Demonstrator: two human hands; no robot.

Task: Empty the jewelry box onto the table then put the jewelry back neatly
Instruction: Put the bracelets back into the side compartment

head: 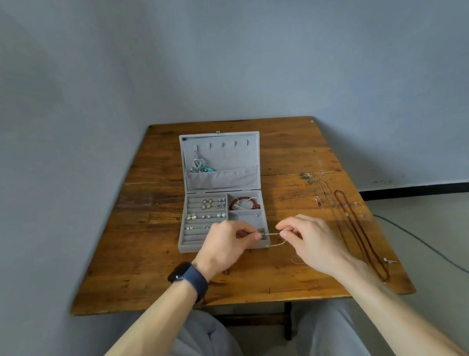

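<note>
Hands work at the front right corner of the jewelry box (182,248). The left hand (227,241) pinches one end of a thin chain (273,234) over that corner, and the right hand (308,236) pinches the other end just right of the box. Slack loops below the box's front edge. Keep the chain lightly taut, lower one end first, then coil the rest so it does not knot. A red bracelet (256,202) fills the box's right rear compartment. Long necklaces (358,232) lie on the table (150,268) well right of the box, likely next. A pendant (198,165) hangs inside the box lid.
</note>
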